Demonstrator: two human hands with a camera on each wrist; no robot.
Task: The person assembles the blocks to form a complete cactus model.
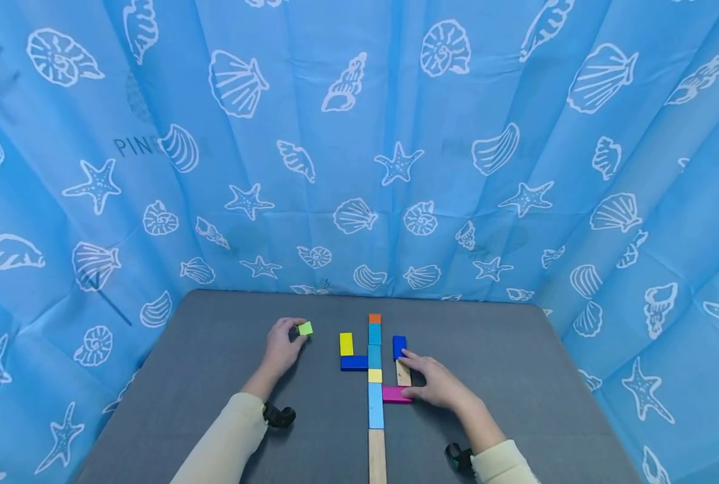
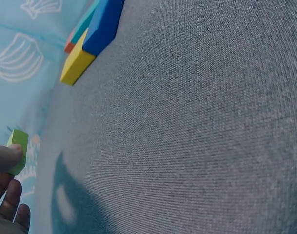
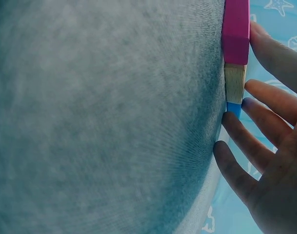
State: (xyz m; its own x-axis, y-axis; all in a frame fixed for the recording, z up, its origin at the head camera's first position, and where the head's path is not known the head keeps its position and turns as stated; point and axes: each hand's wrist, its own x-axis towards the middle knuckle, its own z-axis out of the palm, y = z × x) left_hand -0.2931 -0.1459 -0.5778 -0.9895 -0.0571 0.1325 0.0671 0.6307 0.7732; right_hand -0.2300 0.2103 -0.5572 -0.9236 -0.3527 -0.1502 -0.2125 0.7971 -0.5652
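Note:
My left hand [image 1: 283, 347] pinches a small light green block [image 1: 306, 328] between thumb and fingertips, left of the block layout. In the left wrist view the same green block [image 2: 19, 150] shows above the table. My right hand [image 1: 440, 382] spreads its fingers over the right-hand branch. Its thumb rests on the magenta block [image 1: 395, 394], and its fingertips lie at the plain wooden block [image 1: 403, 374] and the dark blue block [image 1: 399, 345]. The right wrist view shows the magenta block [image 3: 236, 36] beside the thumb, with the other fingers fairly straight.
A central row runs away from me: a long wooden block [image 1: 377, 457], a light blue block [image 1: 376, 405], a pale yellow one [image 1: 374, 376], teal blocks [image 1: 374, 356] and an orange one [image 1: 374, 318]. At its left, a blue block [image 1: 354, 364] meets a yellow block [image 1: 346, 343]. A shell-patterned curtain [image 1: 359, 168] hangs behind the grey table [image 1: 226, 316].

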